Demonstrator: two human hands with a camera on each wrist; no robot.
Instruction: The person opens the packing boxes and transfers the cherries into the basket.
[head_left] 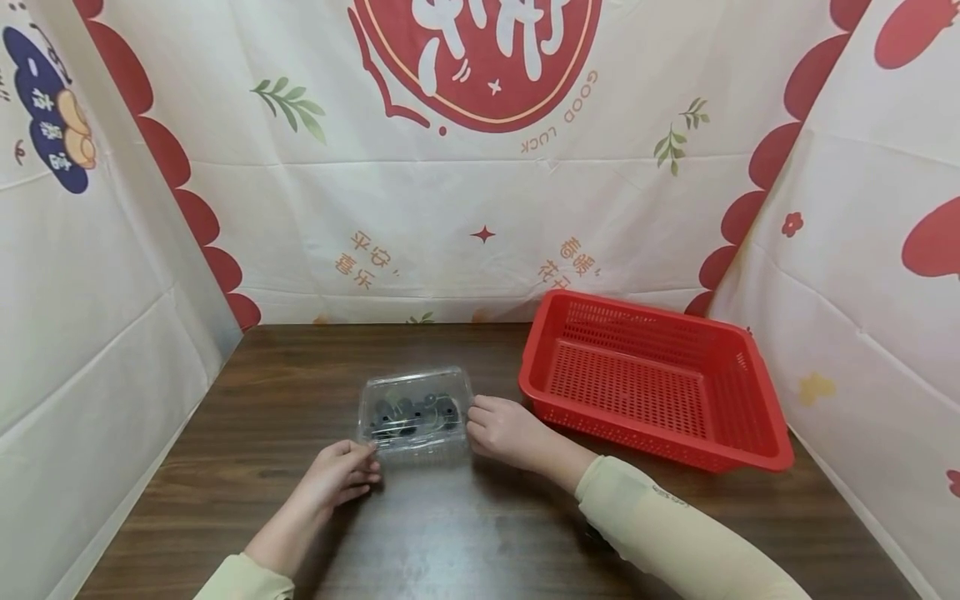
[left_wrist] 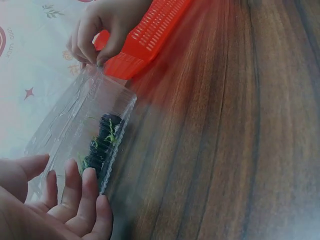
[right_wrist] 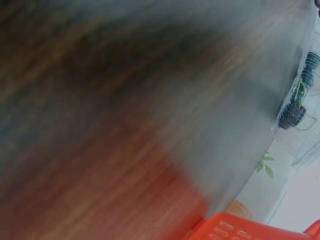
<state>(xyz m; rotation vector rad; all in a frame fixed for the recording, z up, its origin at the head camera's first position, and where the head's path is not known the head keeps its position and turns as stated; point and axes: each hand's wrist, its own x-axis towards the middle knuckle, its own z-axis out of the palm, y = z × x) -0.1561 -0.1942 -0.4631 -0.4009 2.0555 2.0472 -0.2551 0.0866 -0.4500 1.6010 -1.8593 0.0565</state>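
A clear plastic clamshell box with dark fruits on green stems inside sits on the wooden table, its lid down over them. At the box's right front corner, my right hand pinches the plastic edge between thumb and fingers. By the left front corner is my left hand, thumb and fingers parted and loosely bent; whether its fingertips touch the plastic is hard to tell. The left wrist view shows the dark fruits through the box's side. Only part of the box appears in the right wrist view.
A red perforated plastic basket stands to the right of the box, close behind the right forearm. Brown wooden table surrounds the box. Printed white cloth hangs behind and on both sides.
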